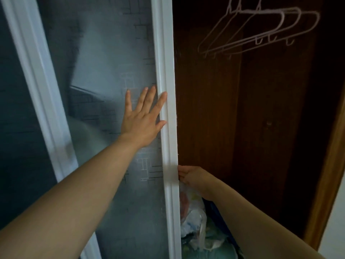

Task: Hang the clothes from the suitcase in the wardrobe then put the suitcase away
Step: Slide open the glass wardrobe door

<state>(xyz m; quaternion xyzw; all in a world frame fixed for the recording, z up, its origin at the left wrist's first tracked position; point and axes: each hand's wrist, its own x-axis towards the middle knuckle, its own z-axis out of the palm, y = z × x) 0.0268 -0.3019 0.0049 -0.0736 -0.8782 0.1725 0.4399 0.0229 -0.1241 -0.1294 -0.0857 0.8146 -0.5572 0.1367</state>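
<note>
Left hand: the left hand (142, 119) is lying flat and spread on the frosted panel of the sliding wardrobe door (112, 90), its fingertips (164, 94) touching the white door frame (166, 116)
Right hand: the right hand (190, 175) is curling around the inner edge of that same frame lower down; its fingers are hidden behind the frame, so whether they are gripping firmly cannot be told
Step in hand: the person is probably working the door along its track, though the direction is not showing
Wardrobe: the dark wooden wardrobe interior (252, 118) is standing open on the right
Hangers: three wire hangers (261, 32) are hanging bare near the top, nothing on them
Floor of wardrobe: plastic bags (194, 221) are sitting just beside the door frame, under the right forearm, with a pale green item (214, 249) below them
Clothes and suitcase: neither is appearing in this view; where they are cannot be told
Progress: judging by the bare hangers, no hanging is showing as done; access to the wardrobe is being handled, while hanging the clothes and stowing the suitcase are seemingly all remaining
</note>
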